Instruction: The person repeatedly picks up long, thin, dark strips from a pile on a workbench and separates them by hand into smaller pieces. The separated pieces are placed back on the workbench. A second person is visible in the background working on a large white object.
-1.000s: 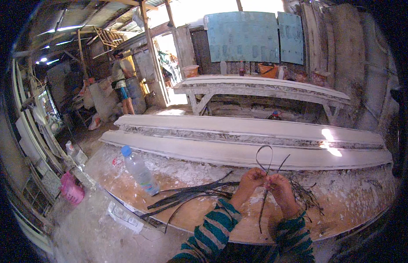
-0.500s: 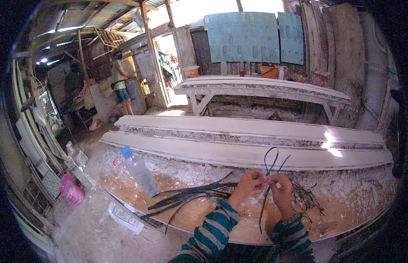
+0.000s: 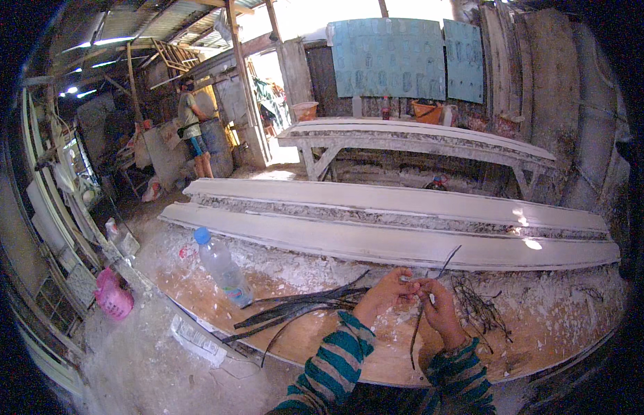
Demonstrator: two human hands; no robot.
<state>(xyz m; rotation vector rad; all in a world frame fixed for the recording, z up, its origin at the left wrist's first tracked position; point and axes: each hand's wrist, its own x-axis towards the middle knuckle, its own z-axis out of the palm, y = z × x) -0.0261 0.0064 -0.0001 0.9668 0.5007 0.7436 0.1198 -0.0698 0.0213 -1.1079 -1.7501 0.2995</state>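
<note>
Left hand and right hand: close together, fingers pinched on one thin dark strip, held just above the wooden board, near centre. Left of hands: loose pile of dark strips; further left, plastic bottle. Right: tangled scraps. Beyond: two long white mouldings.

Single head-worn fisheye view, looking down and forward over workbench.
</note>
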